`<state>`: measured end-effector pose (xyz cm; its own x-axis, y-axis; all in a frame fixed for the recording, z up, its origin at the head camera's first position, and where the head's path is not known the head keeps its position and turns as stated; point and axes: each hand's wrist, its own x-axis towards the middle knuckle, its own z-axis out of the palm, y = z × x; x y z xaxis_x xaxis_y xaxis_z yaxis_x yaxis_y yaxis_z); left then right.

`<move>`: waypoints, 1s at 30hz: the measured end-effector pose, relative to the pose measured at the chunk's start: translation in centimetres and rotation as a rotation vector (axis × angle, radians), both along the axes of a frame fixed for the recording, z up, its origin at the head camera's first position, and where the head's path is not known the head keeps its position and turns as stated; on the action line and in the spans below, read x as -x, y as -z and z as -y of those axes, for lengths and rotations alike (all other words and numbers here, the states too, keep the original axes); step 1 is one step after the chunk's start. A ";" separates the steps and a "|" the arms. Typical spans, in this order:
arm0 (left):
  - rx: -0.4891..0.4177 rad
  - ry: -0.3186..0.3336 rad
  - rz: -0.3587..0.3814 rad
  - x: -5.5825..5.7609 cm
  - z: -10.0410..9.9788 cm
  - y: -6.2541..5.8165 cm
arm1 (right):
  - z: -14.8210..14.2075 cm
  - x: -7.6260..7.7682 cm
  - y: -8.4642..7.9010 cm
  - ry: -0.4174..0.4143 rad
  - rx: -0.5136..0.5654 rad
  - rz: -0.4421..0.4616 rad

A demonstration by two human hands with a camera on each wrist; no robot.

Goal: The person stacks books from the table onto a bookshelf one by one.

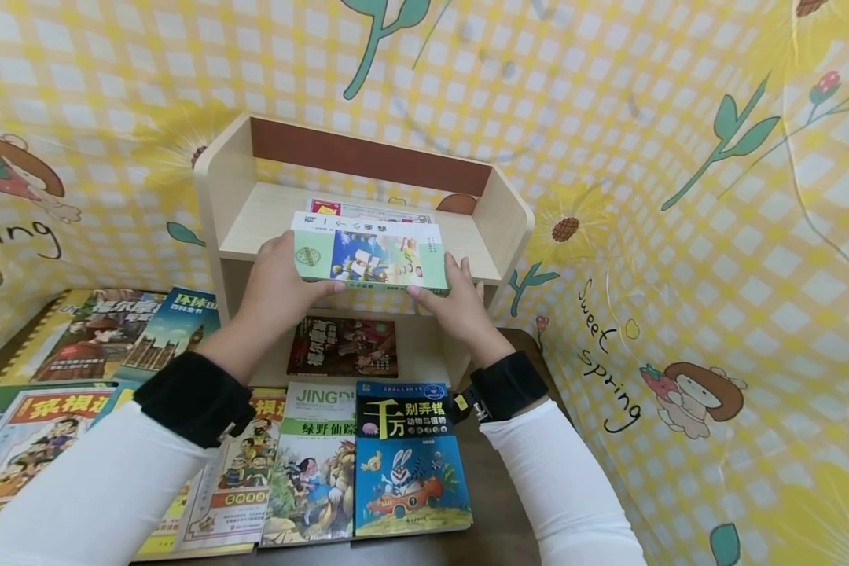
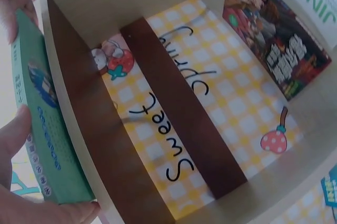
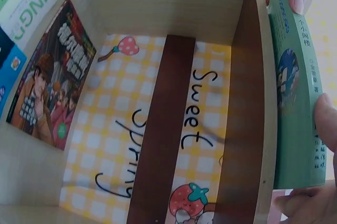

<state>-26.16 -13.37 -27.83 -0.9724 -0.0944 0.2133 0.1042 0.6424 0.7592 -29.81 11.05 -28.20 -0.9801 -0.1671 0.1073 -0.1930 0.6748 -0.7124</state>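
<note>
Head: wooden shelf unit (image 1: pixel 504 214) near centre. Green book (image 1: pixel 389 263), "小阁楼" legible, before its upper shelf, pinched at the 9 o'clock end by left grip (image 1: pixel 279 279), at 3 by right grip (image 1: pixel 461 303). Pink-edged book (image 1: pixel 368 211) behind, partly covered. Dark book (image 1: pixel 325 354) on lower shelf, 8 o'clock. Worktop (image 1: pixel 495 503): "绿野仙踪" book (image 1: pixel 310 472) at 7, blue book (image 1: pixel 410 464) "千万别弄错" at 6. Patterned cloth (image 1: pixel 679 314): "Sweet Spring".

Left wrist: green book at 9 o'clock, outside the unit; dark book at 2.

Right wrist: green book at 3, dark book at 9; "JINGD" legible, 10 o'clock.
</note>
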 end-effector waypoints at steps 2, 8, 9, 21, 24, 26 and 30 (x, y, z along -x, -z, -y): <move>0.025 0.017 0.025 0.5 0.0 -0.4 | -0.1 0.4 -0.2 -0.001 -0.035 -0.004; 0.069 0.035 0.051 1.7 0.1 -1.2 | 0.0 1.5 -0.6 0.000 -0.086 -0.007; 0.075 0.037 0.059 1.9 0.1 -1.3 | 0.0 1.7 -0.7 0.001 -0.086 -0.005; 0.094 0.062 0.084 3.9 0.1 -1.8 | 0.3 3.2 -0.8 0.034 -0.146 -0.005; 0.097 0.065 0.086 4.4 0.1 -2.0 | 0.3 3.6 -0.8 0.045 -0.163 -0.007; 0.097 0.062 0.090 4.7 0.1 -2.0 | 0.4 3.8 -0.8 0.051 -0.174 -0.007; 0.090 0.054 0.089 5.1 0.1 -1.9 | 0.4 4.3 -0.8 0.055 -0.194 -0.003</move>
<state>-31.28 -13.44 -25.89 -0.9910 -0.0260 0.1313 0.0751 0.7037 0.7065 -34.12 10.61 -27.41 -0.9881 -0.1306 0.0811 -0.1535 0.8088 -0.5677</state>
